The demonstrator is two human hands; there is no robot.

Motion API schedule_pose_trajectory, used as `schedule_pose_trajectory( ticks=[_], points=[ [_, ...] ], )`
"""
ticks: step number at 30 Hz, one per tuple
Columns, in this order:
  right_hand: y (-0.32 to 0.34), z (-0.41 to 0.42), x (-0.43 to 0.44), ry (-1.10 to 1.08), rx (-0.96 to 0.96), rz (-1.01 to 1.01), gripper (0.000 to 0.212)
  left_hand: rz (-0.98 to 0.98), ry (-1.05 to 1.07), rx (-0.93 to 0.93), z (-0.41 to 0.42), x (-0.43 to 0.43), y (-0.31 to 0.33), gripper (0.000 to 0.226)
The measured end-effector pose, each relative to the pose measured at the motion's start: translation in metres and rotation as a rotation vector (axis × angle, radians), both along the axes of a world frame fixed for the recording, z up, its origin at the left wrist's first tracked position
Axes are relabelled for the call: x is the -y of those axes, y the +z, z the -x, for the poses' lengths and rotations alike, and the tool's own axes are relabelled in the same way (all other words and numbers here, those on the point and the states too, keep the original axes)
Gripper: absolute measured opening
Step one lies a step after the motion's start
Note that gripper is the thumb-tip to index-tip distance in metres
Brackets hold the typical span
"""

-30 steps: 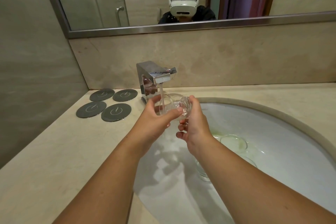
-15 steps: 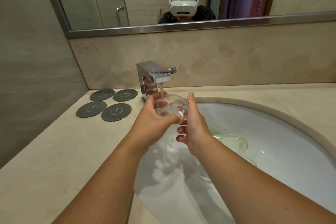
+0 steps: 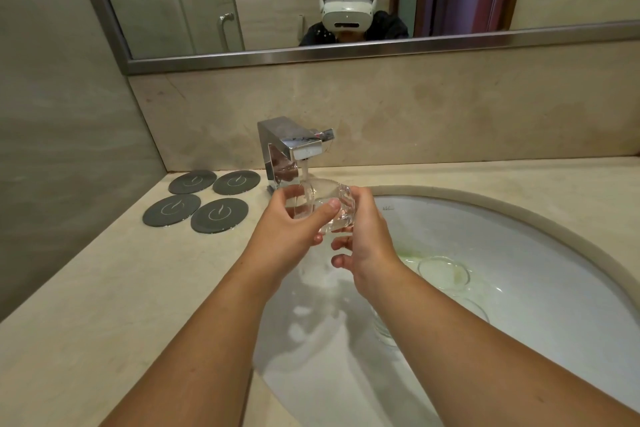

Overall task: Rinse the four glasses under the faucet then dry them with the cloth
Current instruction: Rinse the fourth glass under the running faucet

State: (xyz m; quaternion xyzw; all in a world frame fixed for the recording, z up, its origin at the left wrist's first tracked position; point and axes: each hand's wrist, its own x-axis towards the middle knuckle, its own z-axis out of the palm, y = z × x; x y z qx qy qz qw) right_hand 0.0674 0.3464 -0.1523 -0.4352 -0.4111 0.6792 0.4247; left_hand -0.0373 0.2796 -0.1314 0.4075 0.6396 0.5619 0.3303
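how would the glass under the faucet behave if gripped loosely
Probably slippery: the glass is wet under the running faucet. Likely fragile: clear glass over a hard sink. Tilted sideways between left hand and right hand, it might roll if set down.

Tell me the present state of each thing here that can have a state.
faucet, running onto the held glass.
held glass, tilted on its side under the faucet.
left hand, grips the held glass.
right hand, grips its other end.
sink glasses, upright in the basin, untouched.
coasters, four, flat on the counter, bare.
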Motion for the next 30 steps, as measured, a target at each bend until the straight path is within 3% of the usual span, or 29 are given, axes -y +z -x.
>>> schedule_pose_trajectory(
  ticks=[3,7,12,17,19,25,30],
  points=[
    [0.0018,-0.0006,0.0011,0.023,0.014,0.005,0.048,-0.030,0.016,-0.054,0.0024,-0.0002,0.0002,0.062],
    [0.0030,-0.0019,0.0018,0.028,0.034,0.077,0.068,-0.035,-0.016,-0.084,0.0013,0.0016,0.0015,0.077],
    [0.0033,-0.0017,0.0013,-0.009,-0.054,0.115,0.056,-0.038,-0.065,-0.062,0.0004,0.0004,-0.0005,0.073],
    [0.0027,-0.0016,0.0013,-0.035,-0.072,0.101,0.049,-0.013,-0.050,0.020,-0.0025,-0.0008,-0.0006,0.085],
    [0.0034,-0.0012,0.0024,-0.026,-0.053,0.074,0.049,0.008,-0.023,0.013,-0.0023,-0.0003,0.0004,0.074],
    [0.0015,-0.0016,0.0018,0.007,0.011,0.044,0.062,-0.038,-0.003,-0.109,0.0004,0.0006,0.0011,0.065],
    [0.0049,-0.0024,0.0041,0.001,0.071,0.086,0.073,-0.037,-0.017,-0.168,0.0009,0.0011,0.0010,0.076]
  ],
)
